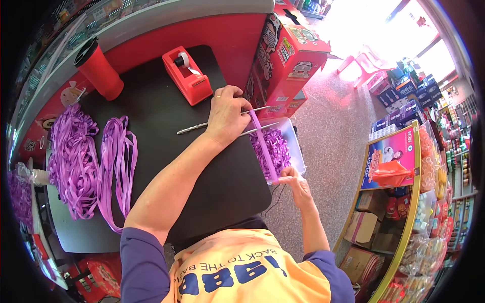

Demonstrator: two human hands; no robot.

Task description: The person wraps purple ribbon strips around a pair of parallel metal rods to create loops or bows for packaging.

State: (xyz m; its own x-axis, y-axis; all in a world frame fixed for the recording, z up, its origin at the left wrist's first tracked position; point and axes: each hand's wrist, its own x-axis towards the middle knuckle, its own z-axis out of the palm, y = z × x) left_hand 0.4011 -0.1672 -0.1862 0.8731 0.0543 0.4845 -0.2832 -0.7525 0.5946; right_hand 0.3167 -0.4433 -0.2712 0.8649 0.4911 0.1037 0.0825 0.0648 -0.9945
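My left hand [226, 117] reaches over the black tabletop [166, 151] and grips long metal scissors [260, 109], whose blades stand apart on either side of a purple ribbon strip [264, 149]. The strip runs taut from the blades down to my right hand [295, 183], which pinches its lower end at the table's right edge. Under the strip, a white tray [299, 147] holds a heap of short cut ribbon pieces [277, 144].
A big pile of long purple ribbons [76, 161] lies on the left of the table. At the back stand a red tape dispenser [188, 76] and a red cup [98, 68]. A red cardboard box [288, 55] sits behind the tray. Stocked shop shelves [399, 197] stand to the right.
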